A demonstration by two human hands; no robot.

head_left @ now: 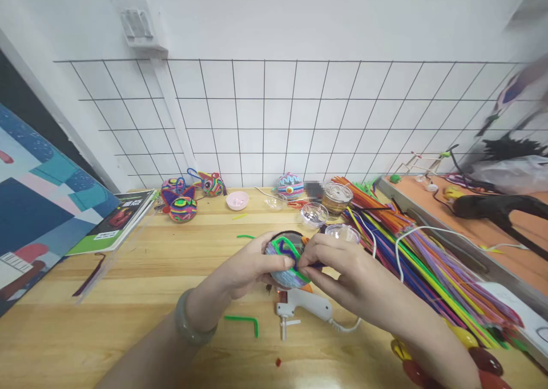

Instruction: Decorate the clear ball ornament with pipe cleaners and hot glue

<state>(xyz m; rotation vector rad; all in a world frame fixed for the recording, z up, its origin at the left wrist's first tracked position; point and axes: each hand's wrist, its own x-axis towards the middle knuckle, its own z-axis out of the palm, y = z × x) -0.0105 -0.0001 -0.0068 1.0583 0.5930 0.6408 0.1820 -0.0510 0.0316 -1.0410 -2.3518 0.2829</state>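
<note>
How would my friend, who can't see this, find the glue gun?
On the wooden table, look just below the colourful craft in the left hand. The glue gun lies there, right of a bent green stick. Unlike the stick, it's white, with a handle and cord.

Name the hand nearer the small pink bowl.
Left. The left hand is on the near side of the small pink bowl, apart from it; the right hand is farther off, to the right.

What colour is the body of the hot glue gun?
White; the hot glue gun shows best in the head view.
</note>
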